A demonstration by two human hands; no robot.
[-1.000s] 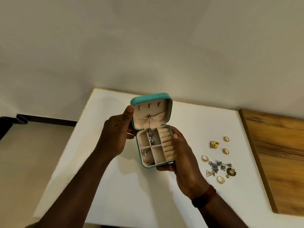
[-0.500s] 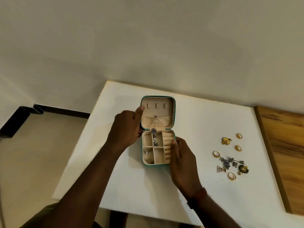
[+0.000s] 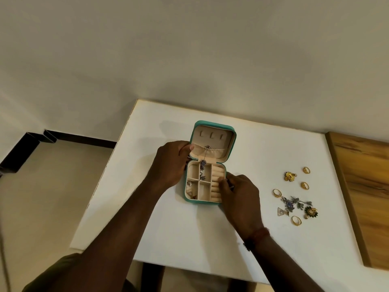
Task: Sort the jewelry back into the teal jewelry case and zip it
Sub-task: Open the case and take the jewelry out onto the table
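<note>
**Four gold rings and a handful of other bits not in the case yet**

So the teal jewelry case point(image 3: 213, 123) sits open on the white counter point(image 3: 189, 232), roughly mid-counter, with the lid tipped back. The left grip point(image 3: 170, 163) is closed on the lid's left edge near the hinge, thumb on the pocket lip. The right grip point(image 3: 240, 192) has its fingers curled on the right wall of the base. I can't tell if it's also got the zipper pull in there, it's hidden.

Inside, a blue pendant point(image 3: 203, 162) on a chain hangs from the lid pocket down across the middle compartments. There are a few small pieces in the lower left cell, too small to name. The ring rolls point(image 3: 216, 184) look bare.

Off to the right, well apart from the case, lie the rings point(image 3: 277, 193), two gold flower pieces point(image 3: 290, 176), a silver-and-blue floral piece point(image 3: 291, 204) and a clear triangle pendant point(image 3: 281, 211). Past them is a wooden board point(image 3: 366, 186).

My read is that this is the steady-the-case step, early in the sorting and nowhere near zipping. Next up, the right grip probably needs to let go and reach over for a piece while the left keeps the lid back. Rings into the rolls seems the obvious start. That dangling chain will want tucking in before the lid closes, or I'd guess it snags the zip.
</note>
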